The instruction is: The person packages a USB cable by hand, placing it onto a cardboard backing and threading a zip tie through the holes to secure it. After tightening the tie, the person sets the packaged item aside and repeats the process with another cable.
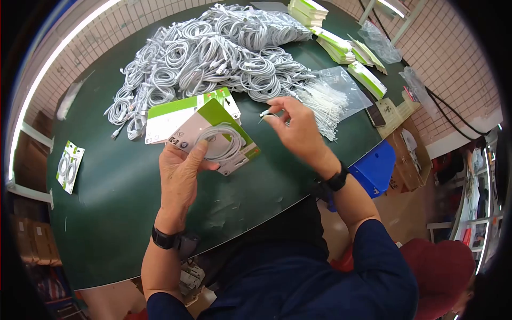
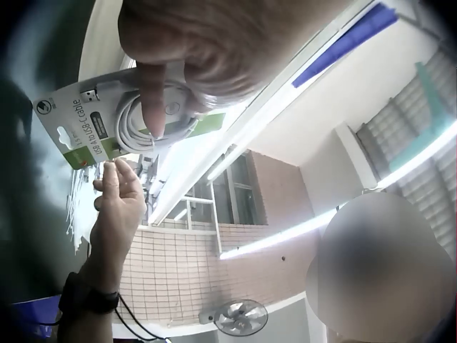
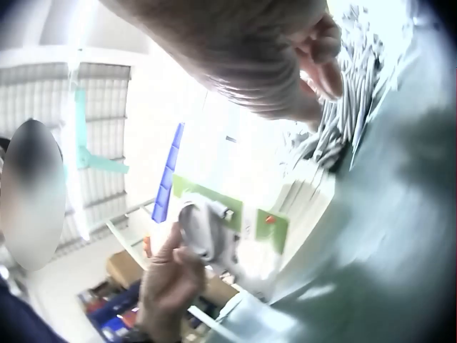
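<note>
My left hand (image 1: 181, 170) grips a green and white packaging card (image 1: 213, 113), its thumb pressed over a coiled light grey cable (image 1: 234, 145) on the card's face. Printing on the card in the left wrist view reads "USB-A to USB-C cable". To the right of the card, my right hand (image 1: 300, 130) pinches a small white piece (image 1: 264, 113) between thumb and fingertips; I cannot tell what it is. More green and white cards (image 1: 157, 124) lie behind the held one. Loose white cable ties (image 1: 328, 106) are spread just beyond the right hand.
A big heap of coiled grey cables (image 1: 181, 58) covers the back of the dark green table (image 1: 117, 213). Stacks of folded cards (image 1: 333, 45) stand back right. One carded cable (image 1: 70, 166) lies far left. A blue bin (image 1: 376, 165) sits by the right edge.
</note>
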Motion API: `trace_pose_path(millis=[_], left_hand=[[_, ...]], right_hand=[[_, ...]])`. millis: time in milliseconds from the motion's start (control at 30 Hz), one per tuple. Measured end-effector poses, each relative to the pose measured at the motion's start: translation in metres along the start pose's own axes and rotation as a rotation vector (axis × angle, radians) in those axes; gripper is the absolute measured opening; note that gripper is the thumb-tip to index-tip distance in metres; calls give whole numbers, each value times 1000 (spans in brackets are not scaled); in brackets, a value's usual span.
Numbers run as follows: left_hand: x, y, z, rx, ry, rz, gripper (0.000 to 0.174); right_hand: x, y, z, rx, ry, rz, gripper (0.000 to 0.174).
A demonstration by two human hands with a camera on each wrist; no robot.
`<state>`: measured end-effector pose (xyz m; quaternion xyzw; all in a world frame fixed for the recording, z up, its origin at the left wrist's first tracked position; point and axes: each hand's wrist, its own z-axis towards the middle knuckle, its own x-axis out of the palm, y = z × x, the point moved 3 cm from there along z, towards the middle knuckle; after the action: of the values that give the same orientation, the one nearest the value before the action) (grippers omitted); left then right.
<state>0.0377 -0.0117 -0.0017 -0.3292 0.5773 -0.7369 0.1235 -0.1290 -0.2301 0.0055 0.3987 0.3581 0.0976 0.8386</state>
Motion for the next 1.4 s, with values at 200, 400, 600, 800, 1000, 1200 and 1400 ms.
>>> trace_pose_path(millis=[200,400,600,800,1000,1200,1400], left_hand=[[9,0,-5,125,48,84,39],[13,-1,-13,203,84,144,29],[22,5,-19,170,157,281,24],[32,3,-22,374,278,682,20],[39,-6,-28,579,392,851,34],[26,-8,-37,632,365,914,31],[13,-10,-40,625,282,901,32]], right_hand=[[-23,-56,10,191,346,-533,31],[-7,-64,5,76,302,-476,22],[-5,-58,-3,-102,170,-442,15],[-4,-45,4,-103,162,-334,8],[3,-26,6,-154,186,47,6],[18,-1,-2,-11,361,237,7],[30,11,-7,-307,382,160,8]])
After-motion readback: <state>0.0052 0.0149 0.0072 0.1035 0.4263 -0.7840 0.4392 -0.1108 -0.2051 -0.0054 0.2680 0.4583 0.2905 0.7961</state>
